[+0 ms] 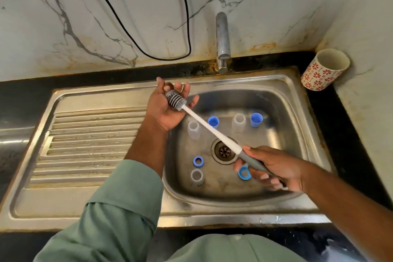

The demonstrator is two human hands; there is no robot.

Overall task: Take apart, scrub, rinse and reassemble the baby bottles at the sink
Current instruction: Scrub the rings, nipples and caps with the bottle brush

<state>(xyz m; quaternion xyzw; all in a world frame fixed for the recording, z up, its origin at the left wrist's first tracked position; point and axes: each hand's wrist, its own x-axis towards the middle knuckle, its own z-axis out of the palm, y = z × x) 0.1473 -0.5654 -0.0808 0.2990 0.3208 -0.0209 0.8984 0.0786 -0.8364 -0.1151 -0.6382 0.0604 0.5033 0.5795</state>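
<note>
Marble-pattern wall [106,6] behind, black counter [350,134] around a steel sink [297,95] with a ribbed drainboard [89,140] on its left side. Tap [222,42] sits at the back edge, spout over the basin, no water visible. Black cable [131,34] loops down the wall. Floral cup [324,70] stands on the counter at the back right corner, tilted in this view.

Your right hand [276,168] grips the grey handle end of the bottle brush [212,130], fingers curled round it, held above the basin near the drain [223,151]. Brush shaft runs diagonally up-left. Its grey bristle head lies across your left hand [168,108], which is palm-up with fingers spread and loosely bent, cupping the head rather than clamping it. Something small and brownish sits behind the left fingers; can't tell what.

Bottle parts are all down in the basin, apart from each other:
- two clear bottles [193,130] upright, one left of the shaft, one further right at the back
- two blue caps [213,122] at the back, one just beside the shaft, one far right
- blue ring [198,161] left of the drain
- grey-rimmed piece [197,176] in front of that ring
- second blue ring [244,173] partly hidden under your right fingers

Green sleeve [119,208] covers your left forearm.
</note>
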